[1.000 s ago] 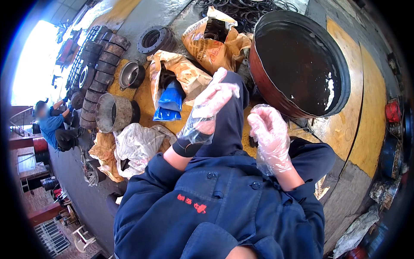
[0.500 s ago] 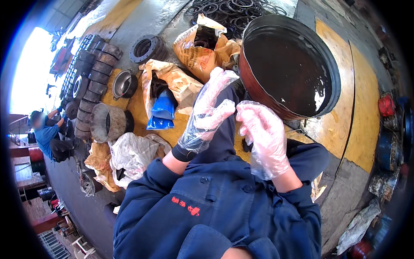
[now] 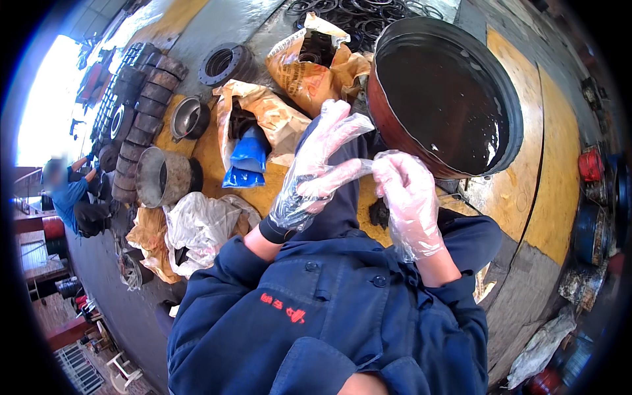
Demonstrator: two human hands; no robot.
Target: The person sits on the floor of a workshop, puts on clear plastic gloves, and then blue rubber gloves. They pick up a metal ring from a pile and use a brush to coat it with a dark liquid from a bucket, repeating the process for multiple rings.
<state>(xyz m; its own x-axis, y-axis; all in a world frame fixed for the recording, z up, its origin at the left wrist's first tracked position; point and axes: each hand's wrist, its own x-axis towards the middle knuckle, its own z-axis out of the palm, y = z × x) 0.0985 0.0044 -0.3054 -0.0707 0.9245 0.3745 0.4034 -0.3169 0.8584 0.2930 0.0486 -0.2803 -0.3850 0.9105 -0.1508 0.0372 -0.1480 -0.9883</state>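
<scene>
Both of my hands are in clear, crinkled disposable plastic gloves, raised above my lap. My left hand (image 3: 316, 164) is open, its fingers stretched forward and its thumb pointing right, with a dark band at the wrist. My right hand (image 3: 409, 204) pinches the loose thumb tip of the left plastic glove (image 3: 361, 169), pulling it taut. Just beyond the hands are a torn brown paper sack (image 3: 270, 122) with a blue plastic bag (image 3: 247, 158) in its mouth, and a second paper sack (image 3: 299, 72) holding dark parts. The large round tub (image 3: 411, 141) stands close to my right hand.
Dark liquid fills the tub. Black rings (image 3: 368, 20) are heaped behind it. At left are a metal pot (image 3: 190, 118), a metal cylinder (image 3: 158, 176), a white plastic bag (image 3: 204, 227) and stacked dark cylinders (image 3: 148, 108). A co-worker in blue (image 3: 72, 197) crouches at far left.
My right hand has closed on the tip of the left glove's thumb and drawn it out to the right. My left thumb has straightened. The view has shifted slightly.
</scene>
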